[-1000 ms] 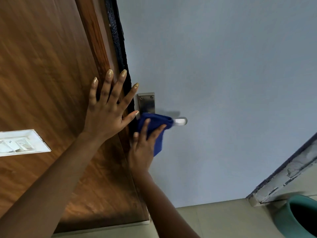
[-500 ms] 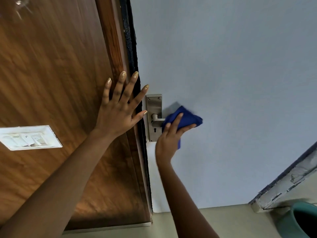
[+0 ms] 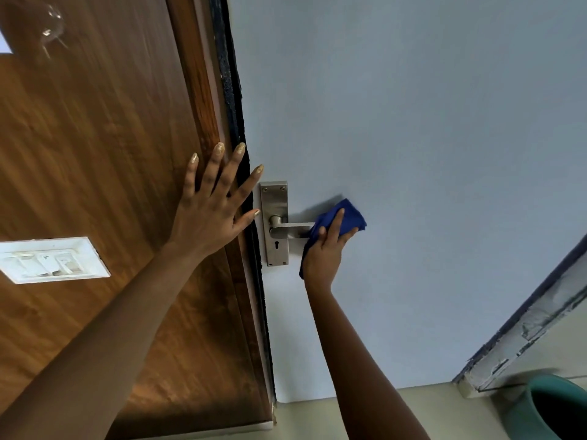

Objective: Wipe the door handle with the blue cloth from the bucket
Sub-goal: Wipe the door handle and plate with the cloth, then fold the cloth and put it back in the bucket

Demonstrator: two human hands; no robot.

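A silver lever door handle [image 3: 290, 230] on a metal backplate [image 3: 274, 198] with a keyhole sits at the left edge of the pale grey door [image 3: 413, 154]. My right hand [image 3: 327, 249] presses a folded blue cloth [image 3: 347, 217] around the lever's outer end, hiding its tip. My left hand [image 3: 209, 214] lies flat with fingers spread on the brown wooden frame [image 3: 197, 90] just left of the handle. The rim of the green bucket [image 3: 549, 411] shows at the bottom right.
A white switch plate [image 3: 50, 260] is mounted on the wood panel at the left. A black seal strip [image 3: 230, 74] runs along the door's edge. A chipped white and dark frame [image 3: 524, 331] slants at the lower right above a beige floor [image 3: 413, 417].
My right hand has slid the blue cloth from the lever's base by the backplate outward to its tip, uncovering the lever. My left hand has stayed flat on the wood.
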